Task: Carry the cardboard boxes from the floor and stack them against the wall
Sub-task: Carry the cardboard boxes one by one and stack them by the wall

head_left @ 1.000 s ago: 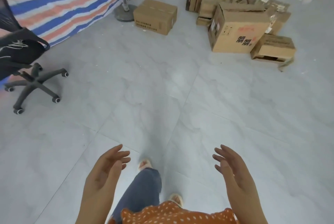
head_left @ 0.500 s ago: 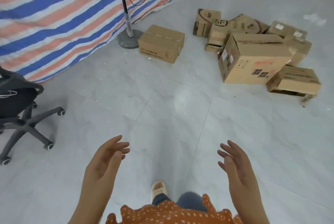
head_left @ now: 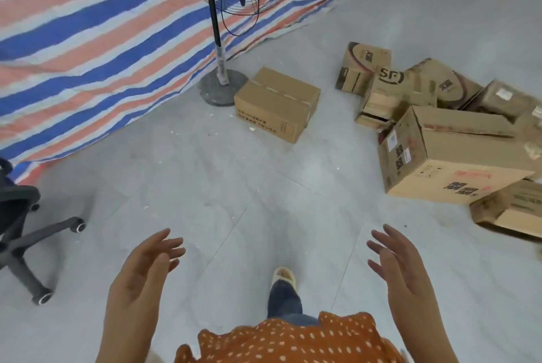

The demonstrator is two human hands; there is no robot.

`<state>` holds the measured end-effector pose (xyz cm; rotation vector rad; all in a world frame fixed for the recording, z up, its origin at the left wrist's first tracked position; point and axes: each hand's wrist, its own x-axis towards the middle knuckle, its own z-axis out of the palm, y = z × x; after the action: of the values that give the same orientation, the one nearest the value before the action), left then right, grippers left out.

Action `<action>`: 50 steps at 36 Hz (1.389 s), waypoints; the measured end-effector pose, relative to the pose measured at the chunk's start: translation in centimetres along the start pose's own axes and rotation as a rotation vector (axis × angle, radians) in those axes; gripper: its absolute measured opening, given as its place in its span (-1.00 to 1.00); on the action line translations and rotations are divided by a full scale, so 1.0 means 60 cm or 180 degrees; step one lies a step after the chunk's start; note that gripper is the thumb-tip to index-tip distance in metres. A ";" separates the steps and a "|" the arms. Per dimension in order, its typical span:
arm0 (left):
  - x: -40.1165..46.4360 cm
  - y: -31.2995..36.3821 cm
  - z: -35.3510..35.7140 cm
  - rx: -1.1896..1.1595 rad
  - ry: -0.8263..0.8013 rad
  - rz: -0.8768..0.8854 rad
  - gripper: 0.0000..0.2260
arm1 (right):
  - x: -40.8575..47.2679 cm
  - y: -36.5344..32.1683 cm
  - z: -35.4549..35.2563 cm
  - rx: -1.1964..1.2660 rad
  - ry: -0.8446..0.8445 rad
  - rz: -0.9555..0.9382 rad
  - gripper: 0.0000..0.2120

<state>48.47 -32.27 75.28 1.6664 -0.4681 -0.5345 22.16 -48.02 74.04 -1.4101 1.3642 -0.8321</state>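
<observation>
Head view: roughly seven cardboard boxes (head_left: 445, 157), one fan (head_left: 218, 40), one chair (head_left: 20, 227).

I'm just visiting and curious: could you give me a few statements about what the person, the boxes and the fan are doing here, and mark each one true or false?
1. Both hands, the left hand and the right hand, are empty. True.
2. The closed brown cardboard box lies on the grey tiled floor beside the round base of the black standing fan. True.
3. The black wheeled office chair stands among the heap of cardboard boxes. False: it stands far left, and the heap is on the right.
4. The striped blue, orange and white tarpaulin covers the heap. False: it hangs behind the fan.
</observation>
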 end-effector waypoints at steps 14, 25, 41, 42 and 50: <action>0.325 0.088 0.211 -0.0034 0.0345 -0.0130 -0.77 | 0.425 -0.095 0.064 0.0008 -0.0433 -0.0058 -0.38; 0.700 0.116 0.342 0.0386 0.0093 -0.0320 -0.81 | 0.723 -0.174 0.207 0.0239 -0.0111 0.0063 -0.51; 1.153 0.152 0.524 0.0814 -0.0456 -0.0398 -0.76 | 1.098 -0.243 0.317 0.0146 0.0452 0.0461 -0.26; 1.177 0.145 0.538 0.0853 -0.0454 -0.0440 -0.77 | 1.125 -0.239 0.326 0.0143 0.0469 0.0524 -0.34; 1.416 0.074 0.675 0.1374 -0.0890 -0.0803 -0.82 | 1.344 -0.187 0.391 -0.0132 0.0565 0.1048 -0.76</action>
<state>93.41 -114.68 67.12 2.0904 -0.6113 -0.9086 58.94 -123.91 65.82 -1.1198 1.7024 -0.7252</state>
